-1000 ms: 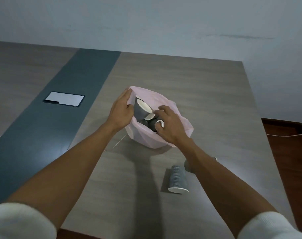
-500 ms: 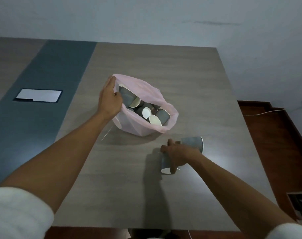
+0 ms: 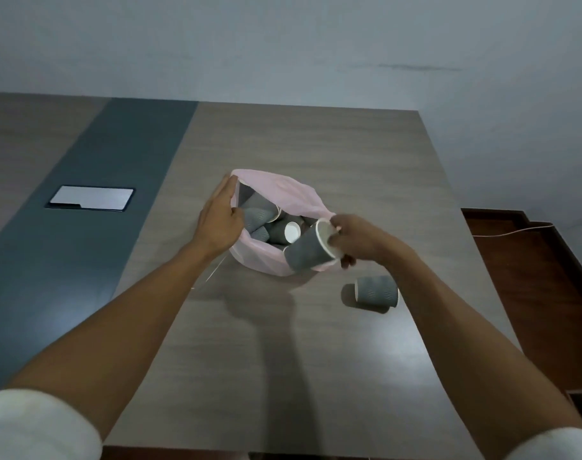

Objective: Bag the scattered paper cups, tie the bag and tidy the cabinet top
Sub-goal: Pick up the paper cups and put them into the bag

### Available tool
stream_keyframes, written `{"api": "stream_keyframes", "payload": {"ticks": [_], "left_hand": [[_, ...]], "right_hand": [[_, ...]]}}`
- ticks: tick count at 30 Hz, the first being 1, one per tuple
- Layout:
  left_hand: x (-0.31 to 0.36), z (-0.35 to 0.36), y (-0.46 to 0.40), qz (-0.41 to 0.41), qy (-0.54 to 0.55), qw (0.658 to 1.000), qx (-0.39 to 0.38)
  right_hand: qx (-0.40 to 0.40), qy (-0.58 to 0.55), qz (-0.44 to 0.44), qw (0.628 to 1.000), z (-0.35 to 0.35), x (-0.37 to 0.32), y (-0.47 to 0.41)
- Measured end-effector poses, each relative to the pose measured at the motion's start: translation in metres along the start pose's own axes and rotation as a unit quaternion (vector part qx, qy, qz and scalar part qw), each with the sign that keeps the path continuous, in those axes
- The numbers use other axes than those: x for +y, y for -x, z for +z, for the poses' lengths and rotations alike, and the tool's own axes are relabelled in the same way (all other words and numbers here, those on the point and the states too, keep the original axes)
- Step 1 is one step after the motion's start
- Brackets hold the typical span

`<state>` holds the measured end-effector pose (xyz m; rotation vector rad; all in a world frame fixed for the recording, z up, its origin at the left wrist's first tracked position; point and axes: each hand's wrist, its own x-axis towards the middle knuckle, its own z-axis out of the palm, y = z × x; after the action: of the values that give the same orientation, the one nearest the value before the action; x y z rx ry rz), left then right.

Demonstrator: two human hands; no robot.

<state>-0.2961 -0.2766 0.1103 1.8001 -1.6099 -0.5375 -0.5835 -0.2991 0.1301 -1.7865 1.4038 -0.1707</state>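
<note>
A pink plastic bag (image 3: 283, 189) lies open on the wooden cabinet top (image 3: 299, 360), with several grey ribbed paper cups (image 3: 261, 215) inside. My left hand (image 3: 219, 220) grips the bag's left rim and holds the mouth open. My right hand (image 3: 356, 239) holds a grey paper cup (image 3: 307, 249) by its white rim, tilted, at the bag's right edge. Another grey cup (image 3: 376, 290) lies on its side on the top, just right of the bag and below my right wrist.
A dark grey strip (image 3: 83, 227) runs along the left part of the top, with a flat silver plate (image 3: 92, 198) set in it. The top's right edge drops to a brown floor (image 3: 532, 277) with a thin cable. A wall stands behind.
My right hand has picked one cup off the cabinet top and carried it up to the bag's mouth. My left hand has stayed on the bag's rim. One cup is left lying beside the bag.
</note>
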Motion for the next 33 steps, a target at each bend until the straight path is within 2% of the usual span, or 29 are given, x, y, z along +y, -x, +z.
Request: {"api": "stream_keyframes", "payload": {"ticks": [2,4,5,8,9,10,13,15,17,19,21,24,29,31,33], "left_hand": [[-0.002,-0.001,0.002,0.002,-0.002,1.0,-0.003],[-0.003,0.0,0.003,0.001,-0.004,1.0,-0.002],[-0.002,0.001,0.003,0.002,-0.002,1.0,-0.001],[0.0,0.003,0.001,0.002,0.01,1.0,0.002],[0.0,0.003,0.0,0.004,0.012,1.0,0.003],[0.001,0.004,-0.002,0.004,0.013,1.0,0.003],[0.0,0.007,-0.005,0.004,0.016,1.0,0.009],[-0.002,0.011,-0.007,0.009,0.021,1.0,0.015],[-0.003,0.015,-0.01,0.011,0.028,0.999,0.025],[-0.002,0.02,-0.014,0.003,0.034,0.999,0.039],[0.0,0.024,-0.016,-0.008,0.038,0.998,0.046],[-0.002,0.026,-0.019,-0.004,0.035,0.998,0.047],[-0.002,0.024,-0.018,-0.001,0.026,0.999,0.043],[-0.003,0.021,-0.017,0.001,0.023,0.999,0.043],[-0.002,0.019,-0.015,0.001,0.022,0.999,0.042]], "right_hand": [[0.134,-0.099,-0.027,0.986,-0.005,-0.013,-0.017],[0.199,-0.117,-0.036,0.972,0.007,-0.023,-0.035],[0.185,-0.127,-0.026,0.974,0.018,-0.027,-0.042],[0.042,-0.161,0.01,0.986,0.05,-0.029,-0.053],[0.025,-0.16,0.02,0.987,0.056,-0.028,-0.054],[0.04,-0.155,0.03,0.987,0.059,-0.022,-0.06],[0.153,-0.116,0.068,0.979,0.047,-0.001,-0.07],[0.178,-0.049,0.098,0.978,0.033,0.019,-0.067],[0.144,0.051,0.131,0.979,0.02,0.044,-0.058],[0.045,0.165,0.156,0.973,0.013,0.073,-0.047],[-0.064,0.244,0.184,0.95,0.014,0.097,-0.033],[-0.108,0.301,0.195,0.927,0.026,0.124,-0.017],[-0.119,0.327,0.173,0.922,0.028,0.132,-0.012],[-0.128,0.273,0.165,0.939,0.012,0.11,-0.016],[-0.11,0.141,0.134,0.975,-0.007,0.08,-0.022]]}}
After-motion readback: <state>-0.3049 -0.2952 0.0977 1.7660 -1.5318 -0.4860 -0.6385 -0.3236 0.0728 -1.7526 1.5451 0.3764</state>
